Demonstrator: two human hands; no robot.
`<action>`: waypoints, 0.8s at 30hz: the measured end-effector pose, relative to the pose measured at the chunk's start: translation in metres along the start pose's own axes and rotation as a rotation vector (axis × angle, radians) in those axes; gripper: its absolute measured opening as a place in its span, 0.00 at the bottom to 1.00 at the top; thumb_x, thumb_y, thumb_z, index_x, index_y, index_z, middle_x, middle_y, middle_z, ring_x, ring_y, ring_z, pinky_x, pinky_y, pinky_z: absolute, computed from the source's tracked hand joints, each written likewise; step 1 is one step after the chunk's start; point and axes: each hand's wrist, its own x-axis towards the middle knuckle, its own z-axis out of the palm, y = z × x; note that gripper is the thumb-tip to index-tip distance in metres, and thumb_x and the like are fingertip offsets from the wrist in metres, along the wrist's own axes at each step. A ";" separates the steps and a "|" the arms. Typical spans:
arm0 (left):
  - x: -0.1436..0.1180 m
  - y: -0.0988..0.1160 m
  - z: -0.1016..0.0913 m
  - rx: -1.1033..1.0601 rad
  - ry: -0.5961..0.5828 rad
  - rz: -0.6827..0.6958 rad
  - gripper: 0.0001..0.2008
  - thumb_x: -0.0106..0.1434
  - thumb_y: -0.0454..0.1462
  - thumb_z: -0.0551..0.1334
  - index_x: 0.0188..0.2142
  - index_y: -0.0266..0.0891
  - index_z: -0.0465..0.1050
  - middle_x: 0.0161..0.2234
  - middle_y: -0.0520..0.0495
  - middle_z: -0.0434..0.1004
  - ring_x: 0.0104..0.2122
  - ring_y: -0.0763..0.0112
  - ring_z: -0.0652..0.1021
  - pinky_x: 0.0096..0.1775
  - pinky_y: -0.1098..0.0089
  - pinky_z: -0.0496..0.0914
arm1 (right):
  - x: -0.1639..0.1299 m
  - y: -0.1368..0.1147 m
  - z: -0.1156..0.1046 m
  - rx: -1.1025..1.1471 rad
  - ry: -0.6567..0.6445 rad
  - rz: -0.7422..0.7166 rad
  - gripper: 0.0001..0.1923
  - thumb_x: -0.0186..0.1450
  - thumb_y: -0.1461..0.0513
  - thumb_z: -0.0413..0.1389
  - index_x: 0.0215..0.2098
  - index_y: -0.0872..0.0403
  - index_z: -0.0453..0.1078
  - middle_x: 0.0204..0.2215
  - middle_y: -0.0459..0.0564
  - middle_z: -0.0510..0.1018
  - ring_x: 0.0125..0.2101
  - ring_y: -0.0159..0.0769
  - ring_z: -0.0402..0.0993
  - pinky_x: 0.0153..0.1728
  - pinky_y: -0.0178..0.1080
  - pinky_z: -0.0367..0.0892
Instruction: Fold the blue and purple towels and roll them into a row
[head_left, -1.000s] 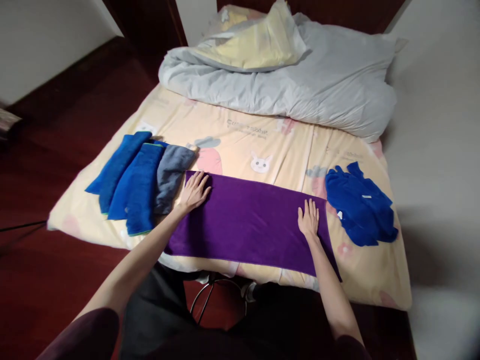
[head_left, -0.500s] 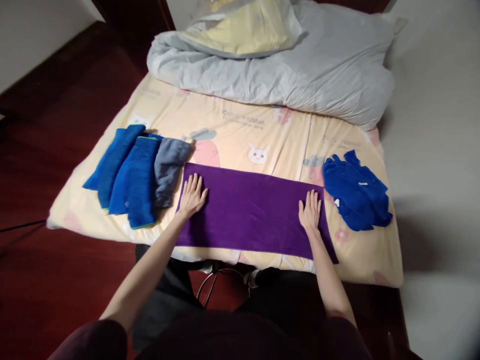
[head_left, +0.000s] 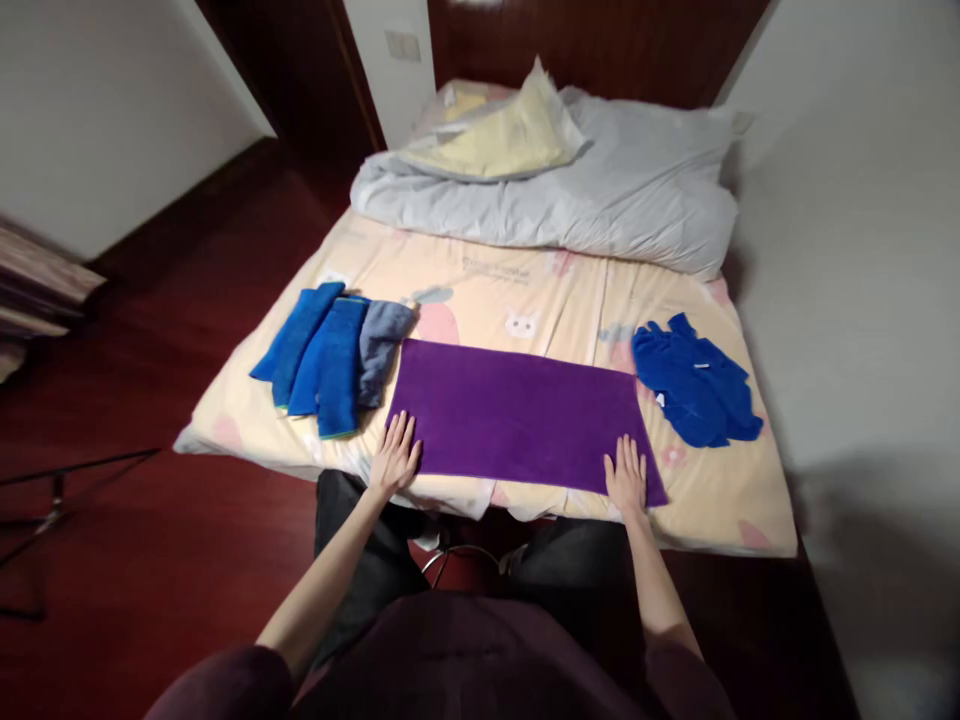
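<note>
A purple towel [head_left: 517, 415] lies flat and smooth near the front edge of the bed. On its near left corner rests my left hand [head_left: 396, 457], palm down with fingers stretched out. My right hand [head_left: 626, 475] lies flat near the towel's near right corner, its fingers also extended. Neither hand grips anything. To the left of the towel are several folded blue cloths [head_left: 337, 370] laid overlapping, with a grey cloth [head_left: 381, 350] beside them. A crumpled blue cloth [head_left: 697, 385] with small white tags sits to the right.
The bed [head_left: 247, 400] has a cream rabbit-print sheet. A rolled grey quilt [head_left: 637, 190] lies across its far end, with a clear bag of yellow fabric [head_left: 510, 135] on top. A white wall [head_left: 847, 300] runs along the right. Thin black legs [head_left: 56, 500] stand on the floor at left.
Both hands have slid toward me over the towel, from its upper part to its near edge. The view has tilted up, showing more of the headboard and wall.
</note>
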 end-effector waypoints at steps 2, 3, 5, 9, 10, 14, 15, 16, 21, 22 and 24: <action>-0.015 -0.011 0.005 0.027 0.035 -0.033 0.33 0.74 0.45 0.44 0.73 0.33 0.47 0.73 0.36 0.45 0.72 0.55 0.49 0.70 0.48 0.47 | -0.023 0.017 0.003 -0.014 0.024 0.113 0.38 0.75 0.50 0.30 0.73 0.66 0.49 0.72 0.61 0.52 0.73 0.44 0.42 0.71 0.53 0.39; -0.019 -0.016 0.007 0.036 0.044 -0.035 0.33 0.74 0.46 0.44 0.73 0.32 0.48 0.73 0.35 0.46 0.72 0.55 0.50 0.70 0.49 0.47 | -0.031 0.027 0.004 -0.021 0.015 0.134 0.38 0.75 0.49 0.30 0.73 0.66 0.49 0.72 0.61 0.51 0.73 0.44 0.42 0.71 0.52 0.39; -0.024 -0.022 0.008 0.048 0.062 -0.033 0.33 0.74 0.46 0.44 0.72 0.29 0.50 0.72 0.33 0.48 0.72 0.54 0.51 0.70 0.48 0.48 | -0.038 0.039 0.002 -0.039 -0.009 0.163 0.38 0.75 0.50 0.30 0.73 0.67 0.49 0.73 0.60 0.51 0.73 0.44 0.42 0.71 0.51 0.38; -0.018 -0.002 0.006 0.064 0.095 0.015 0.34 0.73 0.46 0.45 0.70 0.26 0.55 0.72 0.30 0.48 0.72 0.49 0.48 0.69 0.44 0.48 | -0.027 0.020 -0.009 -0.067 0.000 0.214 0.37 0.75 0.52 0.32 0.71 0.69 0.53 0.72 0.65 0.53 0.72 0.50 0.44 0.70 0.57 0.36; -0.013 0.010 0.005 0.063 0.088 0.057 0.33 0.73 0.46 0.46 0.70 0.26 0.56 0.72 0.30 0.48 0.72 0.49 0.48 0.69 0.44 0.48 | -0.022 0.004 -0.012 -0.065 0.025 0.211 0.37 0.75 0.53 0.32 0.70 0.70 0.54 0.72 0.66 0.52 0.72 0.52 0.43 0.70 0.59 0.35; 0.024 0.080 0.006 0.034 0.041 0.236 0.31 0.74 0.45 0.47 0.70 0.30 0.56 0.72 0.35 0.49 0.72 0.51 0.48 0.70 0.48 0.49 | 0.010 -0.093 -0.016 0.035 0.073 0.033 0.33 0.75 0.55 0.37 0.71 0.66 0.53 0.73 0.63 0.48 0.73 0.52 0.38 0.70 0.59 0.36; 0.038 0.100 0.009 0.027 0.031 0.269 0.31 0.74 0.45 0.47 0.70 0.31 0.56 0.72 0.36 0.49 0.72 0.51 0.49 0.70 0.48 0.49 | 0.020 -0.122 -0.014 0.076 0.059 -0.032 0.32 0.75 0.55 0.38 0.72 0.65 0.53 0.73 0.62 0.47 0.73 0.51 0.37 0.70 0.59 0.37; 0.051 0.120 0.013 0.022 0.017 0.302 0.31 0.74 0.44 0.47 0.70 0.31 0.56 0.72 0.36 0.49 0.72 0.52 0.49 0.70 0.49 0.49 | 0.030 -0.150 -0.011 0.116 0.042 -0.092 0.32 0.75 0.56 0.39 0.72 0.64 0.52 0.73 0.61 0.47 0.74 0.50 0.36 0.70 0.58 0.37; 0.100 0.167 0.041 0.014 -0.080 0.379 0.29 0.71 0.36 0.48 0.70 0.31 0.57 0.71 0.36 0.53 0.72 0.55 0.52 0.69 0.50 0.50 | 0.066 -0.242 0.025 0.259 -0.123 -0.235 0.31 0.73 0.65 0.38 0.73 0.64 0.50 0.73 0.57 0.48 0.74 0.42 0.39 0.71 0.50 0.41; 0.102 0.163 0.046 0.014 -0.090 0.352 0.29 0.71 0.36 0.48 0.70 0.32 0.58 0.71 0.36 0.53 0.72 0.55 0.53 0.69 0.50 0.51 | 0.068 -0.246 0.032 0.273 -0.147 -0.225 0.30 0.73 0.65 0.38 0.73 0.64 0.50 0.73 0.58 0.49 0.73 0.42 0.40 0.71 0.49 0.42; 0.099 0.141 0.052 0.011 -0.085 0.292 0.28 0.72 0.39 0.48 0.70 0.36 0.60 0.71 0.38 0.54 0.71 0.54 0.54 0.69 0.49 0.52 | 0.070 -0.241 0.044 0.287 -0.157 -0.230 0.30 0.75 0.60 0.40 0.73 0.63 0.51 0.73 0.58 0.51 0.73 0.42 0.42 0.71 0.50 0.43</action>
